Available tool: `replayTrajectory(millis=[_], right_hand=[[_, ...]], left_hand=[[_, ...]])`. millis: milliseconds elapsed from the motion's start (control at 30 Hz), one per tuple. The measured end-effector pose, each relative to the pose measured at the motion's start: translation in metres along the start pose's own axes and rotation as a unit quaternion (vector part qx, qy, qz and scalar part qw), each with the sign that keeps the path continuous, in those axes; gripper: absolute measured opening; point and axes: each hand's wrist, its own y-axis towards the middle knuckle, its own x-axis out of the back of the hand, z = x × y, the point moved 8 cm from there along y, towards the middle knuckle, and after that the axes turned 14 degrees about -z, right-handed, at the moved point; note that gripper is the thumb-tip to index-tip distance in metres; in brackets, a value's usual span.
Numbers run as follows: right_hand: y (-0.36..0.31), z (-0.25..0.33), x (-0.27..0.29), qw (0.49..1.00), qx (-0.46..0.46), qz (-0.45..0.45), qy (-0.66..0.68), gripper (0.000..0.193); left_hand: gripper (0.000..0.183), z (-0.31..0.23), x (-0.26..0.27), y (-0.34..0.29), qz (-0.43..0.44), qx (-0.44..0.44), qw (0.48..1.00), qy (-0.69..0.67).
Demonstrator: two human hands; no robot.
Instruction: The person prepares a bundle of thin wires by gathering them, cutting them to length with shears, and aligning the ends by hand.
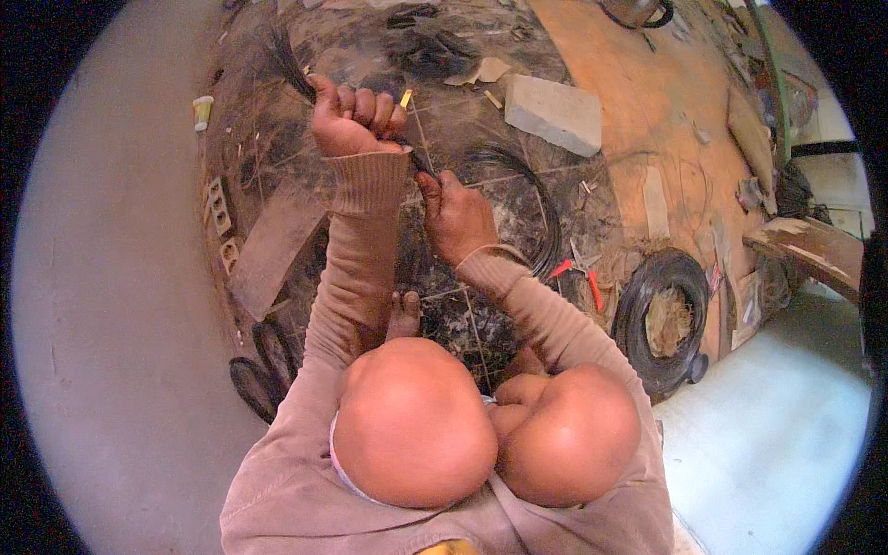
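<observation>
My left hand (356,118) is closed in a fist around a bundle of thin black wire (292,69), which runs out beyond it to the far left. Nearer to me and to the right, my right hand (460,220) is also closed, gripping the same bundle where it passes between the two hands. A loose loop of black wire (552,208) curves over the floor just right of the right hand. Pliers with red handles (581,269) lie spread apart beside that loop. Farther right rests a thick coil of black wire (629,319) with tan fibrous material in its middle.
A pale block (553,113) sits beyond my right hand. At left are a flat board (277,254), a socket strip (219,207) and a small cup (202,113). My bare foot (404,314) is between the arms. A wooden piece (809,248) juts in at right.
</observation>
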Motion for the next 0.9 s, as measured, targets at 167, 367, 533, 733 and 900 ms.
replayTrajectory(millis=[167, 367, 533, 733, 900], right_hand=[[0.025, 0.017, 0.041, 0.988, 0.128, 0.085, 0.000, 0.046], [0.012, -0.022, 0.009, 0.906, 0.027, 0.337, 0.255, 0.040], [0.011, -0.020, 0.024, 0.987, 0.103, 0.110, -0.048, 0.032], [-0.007, -0.027, 0.030, 0.996, 0.083, 0.037, 0.016, 0.035], [-0.004, -0.047, 0.096, 0.979, 0.139, 0.106, 0.101, 0.066]], left_hand=[[0.060, -0.007, -0.007, 0.002, 0.078, 0.031, 0.996, 0.043], [0.054, 0.001, -0.039, -0.026, 0.373, 0.197, 0.906, -0.030], [0.054, 0.025, -0.008, -0.020, 0.028, 0.049, 0.987, 0.153], [0.062, 0.038, 0.021, -0.015, -0.009, 0.085, 0.985, 0.150], [0.062, -0.001, 0.016, 0.000, 0.146, 0.065, 0.985, 0.061]])
